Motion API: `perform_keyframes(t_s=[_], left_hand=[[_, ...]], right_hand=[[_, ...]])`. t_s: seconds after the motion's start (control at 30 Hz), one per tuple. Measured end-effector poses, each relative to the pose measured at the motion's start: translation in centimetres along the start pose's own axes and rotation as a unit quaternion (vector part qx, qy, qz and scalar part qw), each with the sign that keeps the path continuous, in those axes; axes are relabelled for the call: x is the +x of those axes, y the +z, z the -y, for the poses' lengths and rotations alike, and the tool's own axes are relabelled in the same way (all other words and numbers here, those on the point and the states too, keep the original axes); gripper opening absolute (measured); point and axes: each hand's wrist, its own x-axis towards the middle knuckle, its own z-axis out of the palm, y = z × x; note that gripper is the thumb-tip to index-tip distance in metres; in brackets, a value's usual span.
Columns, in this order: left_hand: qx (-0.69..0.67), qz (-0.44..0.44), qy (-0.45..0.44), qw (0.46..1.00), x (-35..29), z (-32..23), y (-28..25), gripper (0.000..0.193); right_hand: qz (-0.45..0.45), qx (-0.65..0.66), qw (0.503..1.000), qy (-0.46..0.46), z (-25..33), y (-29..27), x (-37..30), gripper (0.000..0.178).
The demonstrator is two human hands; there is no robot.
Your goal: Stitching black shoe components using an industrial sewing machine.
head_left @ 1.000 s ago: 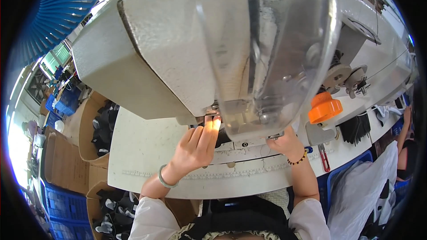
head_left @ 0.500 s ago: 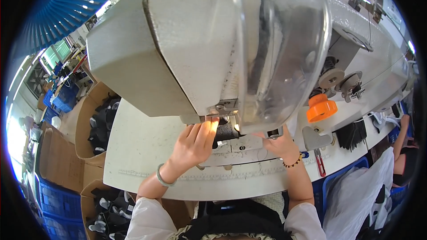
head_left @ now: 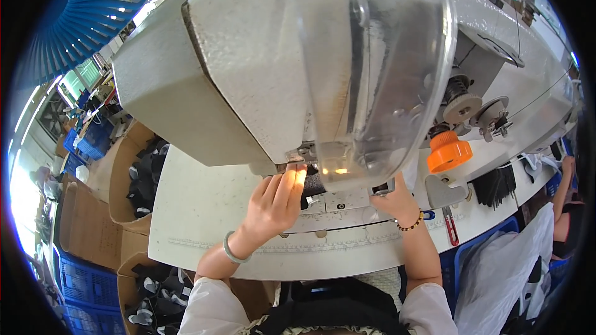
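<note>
Looking down at a white sewing machine (head_left: 236, 68), and mostly staring into a big clear guard (head_left: 379, 80) on its front. Resting the left hand (head_left: 272, 208) up by the needle area, with fingers pressed side by side and tips glowing in bright light. Seeing a dark grainy piece (head_left: 314, 185) just right of those fingertips, under the machine and partly hidden. Not really seeing the thumb there, so not being able to call that grip a pinch. Reaching the right hand (head_left: 398, 203) in by the guard's lower right corner, beside a small metal part (head_left: 383, 188). Losing the fingertips from view there, so not telling that grip's state either. Wearing a pale bangle (head_left: 230, 249) on the left wrist, beads (head_left: 411, 225) on the right. Spotting a red-handled tool (head_left: 451, 227) and some black strips (head_left: 495, 187) on the right of the white table (head_left: 192, 201), below an orange knob (head_left: 449, 152). Also catching a blue fan (head_left: 93, 15) top left, cardboard boxes (head_left: 93, 229) holding black pieces (head_left: 146, 174) off to the left, and a see-through plastic bag (head_left: 500, 263) lower right.
</note>
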Motion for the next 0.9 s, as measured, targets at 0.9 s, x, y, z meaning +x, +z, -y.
perform_keyframes(t_s=[0.9], left_hand=[[-0.077, -0.139, 0.038, 0.987, -2.2, 1.4, 2.9, 0.034]], right_hand=[[-0.044, 0.041, 0.985, 0.160, 1.3, 0.7, -0.1, 0.033]])
